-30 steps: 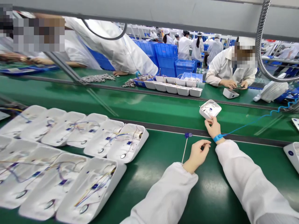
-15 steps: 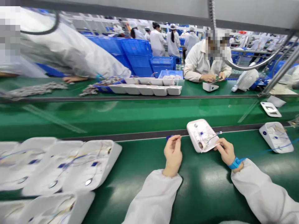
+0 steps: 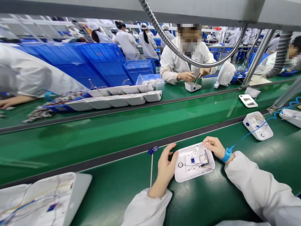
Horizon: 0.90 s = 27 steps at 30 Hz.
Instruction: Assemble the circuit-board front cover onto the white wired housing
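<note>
A white shell (image 3: 194, 162) lies open side up on the green tabletop (image 3: 202, 201), between the two hands and close in front of the person. The left hand (image 3: 165, 168) sits at the shell's left edge, fingers loosely spread, thumb and forefinger touching the rim there. The right hand (image 3: 213, 147) rests on the far right corner of the shell, fingers curled down onto the rim and the wires (image 3: 204, 160) inside; whether it pinches a wire cannot be told. A blue wrist strap (image 3: 227, 154) circles the right wrist, and its coiled blue cord (image 3: 258, 127) runs off to the right.

Inside the shell lie a small blue part, thin wires and a round metal disc near the left end.

Just left of the left hand a thin white stick (image 3: 151, 169) with a blue tip lies on the tabletop, apart from the shell. Further right stands another shell (image 3: 257, 125), well apart from the hands. At the lower left corner is one more open shell (image 3: 47, 197) with coloured wires. Beyond the conveyor belt (image 3: 117, 125) a row of white shells (image 3: 117, 99) sits near blue crates (image 3: 94, 62), and a person in white (image 3: 185, 59) works across the line
</note>
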Motion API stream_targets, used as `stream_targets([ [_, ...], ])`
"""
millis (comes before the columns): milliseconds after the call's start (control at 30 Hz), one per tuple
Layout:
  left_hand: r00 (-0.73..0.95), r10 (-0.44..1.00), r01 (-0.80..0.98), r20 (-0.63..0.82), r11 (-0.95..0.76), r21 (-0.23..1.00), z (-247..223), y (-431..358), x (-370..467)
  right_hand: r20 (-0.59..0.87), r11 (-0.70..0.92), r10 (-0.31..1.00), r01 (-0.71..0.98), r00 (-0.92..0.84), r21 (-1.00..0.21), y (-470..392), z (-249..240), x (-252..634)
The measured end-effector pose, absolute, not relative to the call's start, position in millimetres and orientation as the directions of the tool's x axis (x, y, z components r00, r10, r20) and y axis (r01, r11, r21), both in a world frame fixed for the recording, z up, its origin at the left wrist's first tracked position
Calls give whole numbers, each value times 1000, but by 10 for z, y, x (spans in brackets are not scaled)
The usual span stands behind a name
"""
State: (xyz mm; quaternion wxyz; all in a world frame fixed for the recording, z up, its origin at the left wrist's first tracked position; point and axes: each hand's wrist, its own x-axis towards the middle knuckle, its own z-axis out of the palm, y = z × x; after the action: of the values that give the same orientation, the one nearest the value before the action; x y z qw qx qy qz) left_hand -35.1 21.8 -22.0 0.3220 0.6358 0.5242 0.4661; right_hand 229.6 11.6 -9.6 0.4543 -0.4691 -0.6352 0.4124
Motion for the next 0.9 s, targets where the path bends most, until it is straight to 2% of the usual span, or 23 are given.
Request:
stream_targets([
  [200,280,932,490,231,-345,800,-201,174,-327,116,138,983,155,-142,-978,112,-107,2229],
  [467,428,872,472,236,-439,765,-92,148,-304,68,85,992,164,-109,-983,166,-98,2209],
  [700,440,874,500,208,-430,752,-88,143,-289,63,48,994,161,84,-986,220,-126,2190],
  [900,444,875,507,194,-423,751,-103,152,-297,81,54,983,162,167,-985,248,-156,2178],
])
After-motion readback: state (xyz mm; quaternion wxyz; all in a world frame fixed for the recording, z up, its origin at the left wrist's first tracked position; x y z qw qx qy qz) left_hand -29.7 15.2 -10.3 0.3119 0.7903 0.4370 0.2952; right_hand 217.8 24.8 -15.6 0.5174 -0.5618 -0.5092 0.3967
